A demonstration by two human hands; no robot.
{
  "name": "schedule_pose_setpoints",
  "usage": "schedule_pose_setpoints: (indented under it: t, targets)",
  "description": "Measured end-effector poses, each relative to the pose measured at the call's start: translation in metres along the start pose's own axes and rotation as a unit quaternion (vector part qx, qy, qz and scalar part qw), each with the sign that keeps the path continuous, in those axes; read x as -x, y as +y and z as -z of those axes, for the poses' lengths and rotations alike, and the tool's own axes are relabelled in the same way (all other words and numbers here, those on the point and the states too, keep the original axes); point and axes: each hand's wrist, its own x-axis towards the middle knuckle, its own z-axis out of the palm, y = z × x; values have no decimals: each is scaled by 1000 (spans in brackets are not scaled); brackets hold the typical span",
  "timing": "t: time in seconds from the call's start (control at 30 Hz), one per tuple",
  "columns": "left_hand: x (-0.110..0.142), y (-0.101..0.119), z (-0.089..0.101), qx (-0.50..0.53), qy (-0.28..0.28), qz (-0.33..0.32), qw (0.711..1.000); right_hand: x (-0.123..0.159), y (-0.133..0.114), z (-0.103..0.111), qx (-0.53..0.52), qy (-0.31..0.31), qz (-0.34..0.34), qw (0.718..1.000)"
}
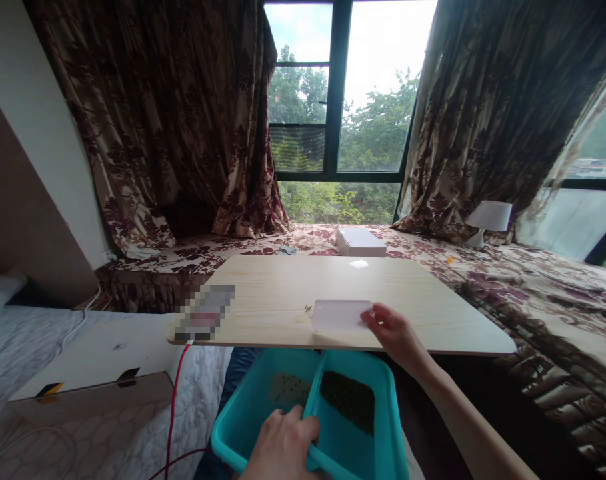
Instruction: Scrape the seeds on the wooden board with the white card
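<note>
A flat white card lies near the table's front edge, its right end pinched by my right hand. Just left of the card is a small patch of dark green bits. Below the table edge stands a teal bin with two compartments. My left hand is closed at its middle divider, thumb against it, though the undersides of the fingers are hidden. Dark green grains fill part of the right compartment's floor. Fewer grains lie scattered in the left compartment.
A pale wooden table spans the middle. On its left is a blurred-out device with a red cable. A white box and a lamp stand on the window ledge. A larger box rests on the bed.
</note>
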Motion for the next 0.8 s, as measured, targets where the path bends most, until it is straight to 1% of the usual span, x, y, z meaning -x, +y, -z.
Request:
schedule_pose_setpoints:
  t: [0.27,0.43,0.6,0.7,0.8]
  targets:
    - [-4,-5,-2,3,-9,-5,1000,-7,10,-7,-37,-8,1,999]
    - [-4,-7,-4,3,7,-12,1000,-9,16,-8,-57,-18,-8,998]
    - [-4,-16,-9,14,29,7,999,-14,15,-10,-85,-41,-19,995]
    - [-5,-19,-11,7,31,19,999,-12,8,-1,-79,-60,-26,995]
    - [-5,-20,-10,-1,31,23,999,-4,2,17,-59,-80,-29,995]
